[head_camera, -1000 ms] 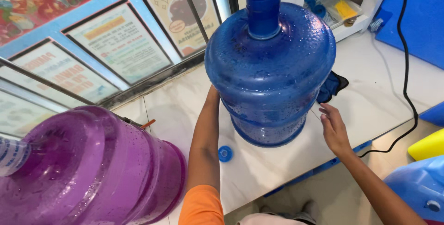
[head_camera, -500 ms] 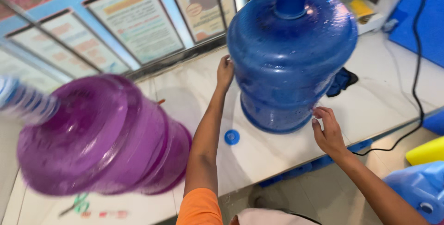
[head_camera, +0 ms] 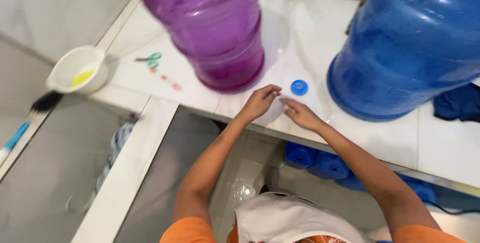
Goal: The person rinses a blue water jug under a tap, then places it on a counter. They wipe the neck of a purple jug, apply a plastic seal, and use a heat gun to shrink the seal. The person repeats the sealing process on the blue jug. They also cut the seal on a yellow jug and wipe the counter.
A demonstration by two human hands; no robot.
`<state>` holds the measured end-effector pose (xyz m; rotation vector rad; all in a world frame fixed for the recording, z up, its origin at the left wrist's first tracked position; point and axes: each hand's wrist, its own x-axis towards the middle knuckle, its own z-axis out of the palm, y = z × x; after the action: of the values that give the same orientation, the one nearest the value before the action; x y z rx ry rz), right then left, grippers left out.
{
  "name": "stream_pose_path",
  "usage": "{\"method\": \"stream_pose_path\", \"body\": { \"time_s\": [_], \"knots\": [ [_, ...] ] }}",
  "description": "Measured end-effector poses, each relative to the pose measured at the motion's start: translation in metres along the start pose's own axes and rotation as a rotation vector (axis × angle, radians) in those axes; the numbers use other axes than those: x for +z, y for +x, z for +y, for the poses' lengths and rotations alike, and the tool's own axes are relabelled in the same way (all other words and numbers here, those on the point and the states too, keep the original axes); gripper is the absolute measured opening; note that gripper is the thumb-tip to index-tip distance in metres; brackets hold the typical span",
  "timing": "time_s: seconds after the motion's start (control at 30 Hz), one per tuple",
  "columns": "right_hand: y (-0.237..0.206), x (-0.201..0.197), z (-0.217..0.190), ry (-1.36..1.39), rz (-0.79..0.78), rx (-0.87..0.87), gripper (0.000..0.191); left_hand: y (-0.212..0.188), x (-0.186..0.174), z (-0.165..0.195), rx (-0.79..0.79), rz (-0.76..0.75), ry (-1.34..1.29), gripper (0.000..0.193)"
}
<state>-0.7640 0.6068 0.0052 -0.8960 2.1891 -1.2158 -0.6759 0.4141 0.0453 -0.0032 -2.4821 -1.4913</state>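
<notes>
Both hands empty, fingers loose | left hand (head_camera: 260, 102), right hand (head_camera: 300, 114) on desk (head_camera: 310, 38) | blue cap (head_camera: 299, 87) just beyond, not picked up | purple jug (head_camera: 212, 23), blue jug (head_camera: 410, 48) upright

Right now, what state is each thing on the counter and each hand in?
Purple water jug: upright on the counter, apart from both hands.
Blue water jug: upright on the counter, untouched.
Blue cap: lying flat on the counter, on neither jug.
Left hand: fingers curled, holding nothing that shows.
Right hand: open, empty, just below the cap.
White bowl: upright, a little yellow liquid inside.
Dark blue cloth: crumpled beside the blue jug.
</notes>
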Motion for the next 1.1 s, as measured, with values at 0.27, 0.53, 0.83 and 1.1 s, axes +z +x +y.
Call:
{"method": "stream_pose_path", "body": {
  "time_s": [0.27, 0.53, 0.83, 1.1],
  "knots": [
    [0.017, 0.039, -0.03, 0.051, 0.328, -0.241, 0.037, -0.193, -0.074, 0.017, -0.288, 0.39, 0.028, 0.027],
    [-0.034, 0.241, -0.13, 0.111, -0.402, -0.644, 0.032, -0.347, -0.095, 0.03, -0.341, 0.756, 0.155, 0.026],
    [-0.202, 0.513, -0.24, 0.063, -1.141, -0.941, 0.026, -0.682, -0.041, 0.07, -0.683, 1.467, 0.142, 0.029],
    [-0.383, 0.707, -0.308, 0.006, -1.297, -1.4, 0.025, -0.942, 0.126, 0.12, -0.957, 2.097, 0.181, 0.027]
  ]
}}
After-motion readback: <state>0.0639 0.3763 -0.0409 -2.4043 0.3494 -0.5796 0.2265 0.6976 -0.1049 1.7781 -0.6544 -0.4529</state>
